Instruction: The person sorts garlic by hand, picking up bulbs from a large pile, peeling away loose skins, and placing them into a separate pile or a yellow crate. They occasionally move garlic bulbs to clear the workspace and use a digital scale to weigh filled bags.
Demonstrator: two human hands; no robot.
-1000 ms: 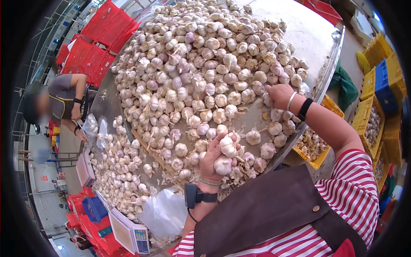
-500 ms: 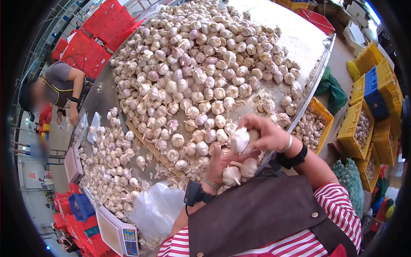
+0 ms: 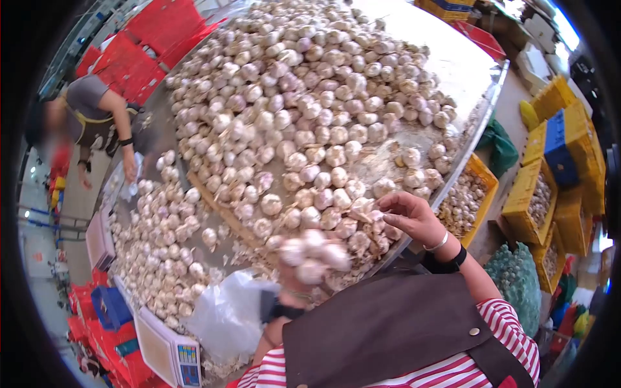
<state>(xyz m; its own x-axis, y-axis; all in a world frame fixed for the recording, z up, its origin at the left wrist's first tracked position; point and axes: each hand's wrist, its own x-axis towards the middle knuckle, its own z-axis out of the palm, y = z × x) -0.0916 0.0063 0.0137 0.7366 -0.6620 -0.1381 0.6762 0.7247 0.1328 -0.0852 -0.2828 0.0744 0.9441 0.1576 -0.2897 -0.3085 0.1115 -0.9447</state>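
Several garlic bulbs point(image 3: 314, 253) rest in my left hand point(image 3: 294, 278), which is blurred by motion over the near side of the metal table point(image 3: 469, 58). My right hand point(image 3: 409, 216) is at the near right edge of the big garlic heap point(image 3: 291, 123), thumb and fingers apart, with loose bulbs just below its fingertips. A wooden strip point(image 3: 223, 216) divides the large heap from a smaller garlic pile point(image 3: 155, 239) on the left.
A clear plastic bag point(image 3: 236, 317) and a scale point(image 3: 165, 352) stand at the lower left. At the left, a co-worker's hand point(image 3: 131, 167) holds a small bag. Yellow crates point(image 3: 535, 200) and a green net sack point(image 3: 514, 281) are on the right.
My left hand has moved left with the bulbs in it, and my right hand has separated from it, opened, and moved right. The co-worker's arm has reached toward the small pile.
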